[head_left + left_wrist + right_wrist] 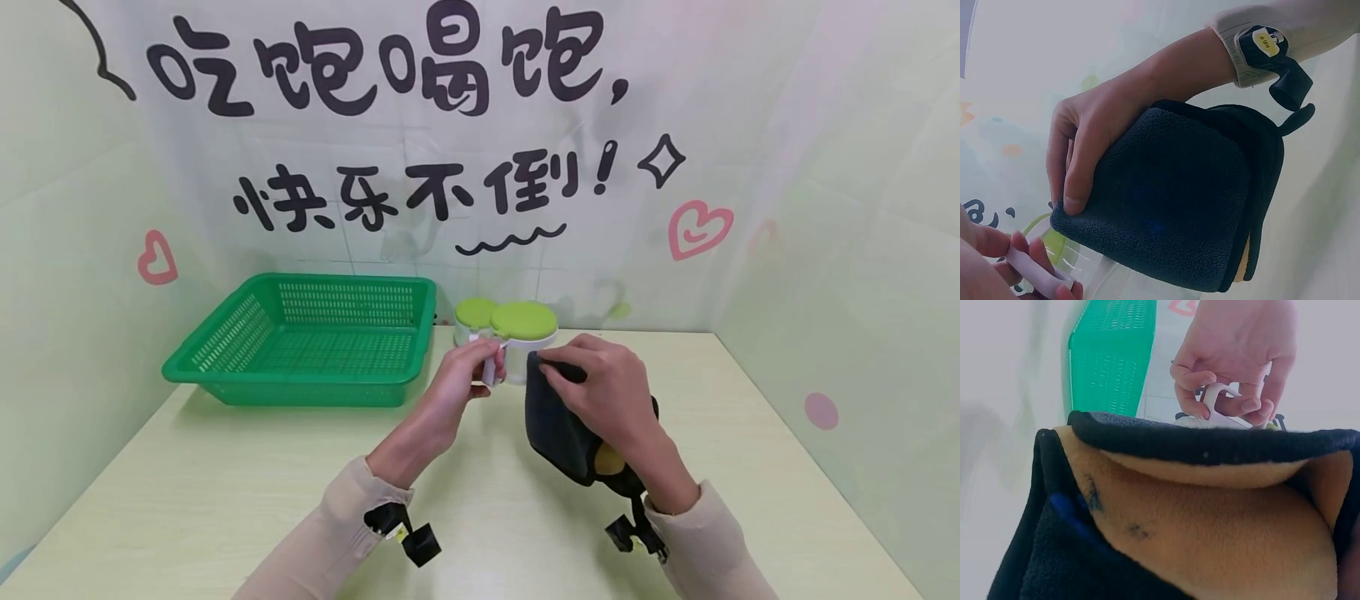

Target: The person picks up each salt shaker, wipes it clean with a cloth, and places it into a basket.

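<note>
My left hand (444, 398) grips the white handle (1038, 275) of a clear seasoning jar with a light green lid (525, 321). The lid is on, and the jar's body is partly behind the cloth. Pinched by a corner between the thumb and fingers of my right hand (611, 387) is a folded towel (553, 425), dark grey outside with black edging. It hangs close against the jar's right side. In the right wrist view the towel's tan inner face (1210, 525) shows dark smudges. A second green-lidded jar (475, 313) stands just behind on the left.
A green plastic basket (307, 393) with perforated sides sits at the back left of the pale wooden table (450, 542). A printed cloth backdrop (652, 275) rises along the table's back edge, with walls on both sides.
</note>
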`<state>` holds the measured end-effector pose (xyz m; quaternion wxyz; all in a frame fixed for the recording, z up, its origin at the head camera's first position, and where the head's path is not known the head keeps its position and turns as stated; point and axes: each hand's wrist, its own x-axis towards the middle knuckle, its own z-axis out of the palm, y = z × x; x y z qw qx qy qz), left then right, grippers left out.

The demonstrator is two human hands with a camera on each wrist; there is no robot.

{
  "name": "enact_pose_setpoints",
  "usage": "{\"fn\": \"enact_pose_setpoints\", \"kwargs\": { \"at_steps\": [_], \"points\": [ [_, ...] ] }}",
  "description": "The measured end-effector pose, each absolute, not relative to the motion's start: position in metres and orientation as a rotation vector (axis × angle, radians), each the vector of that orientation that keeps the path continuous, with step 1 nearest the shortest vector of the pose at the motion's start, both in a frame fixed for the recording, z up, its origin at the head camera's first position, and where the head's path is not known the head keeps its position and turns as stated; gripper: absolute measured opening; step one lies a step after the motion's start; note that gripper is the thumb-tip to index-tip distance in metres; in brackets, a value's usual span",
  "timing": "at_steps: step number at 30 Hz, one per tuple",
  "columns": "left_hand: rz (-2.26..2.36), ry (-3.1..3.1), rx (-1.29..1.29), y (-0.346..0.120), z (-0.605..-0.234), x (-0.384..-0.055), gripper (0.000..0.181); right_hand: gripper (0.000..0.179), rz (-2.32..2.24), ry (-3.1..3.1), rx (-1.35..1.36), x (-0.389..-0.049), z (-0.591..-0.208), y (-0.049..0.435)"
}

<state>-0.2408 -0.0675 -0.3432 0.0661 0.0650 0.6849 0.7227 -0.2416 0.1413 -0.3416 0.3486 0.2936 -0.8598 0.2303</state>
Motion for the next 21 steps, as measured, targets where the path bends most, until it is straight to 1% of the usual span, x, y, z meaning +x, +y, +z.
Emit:
{"fn": "enact_pose_setpoints", "kwargs": {
  "at_steps": [11,21],
  "points": [
    [2.198,2.046,0.201,-0.0689,-0.3408,-0.239,0.03,0.017,0.621,-2.227,0.764,-0.242,-0.3383,0.1481],
    [2.216,2.021,0.184,-0.0703,-0.3407,-0.2414,0.031,0.015,0.558,-2.311,0.824,-0.244,-0.3422,0.1457]
  ]
}}
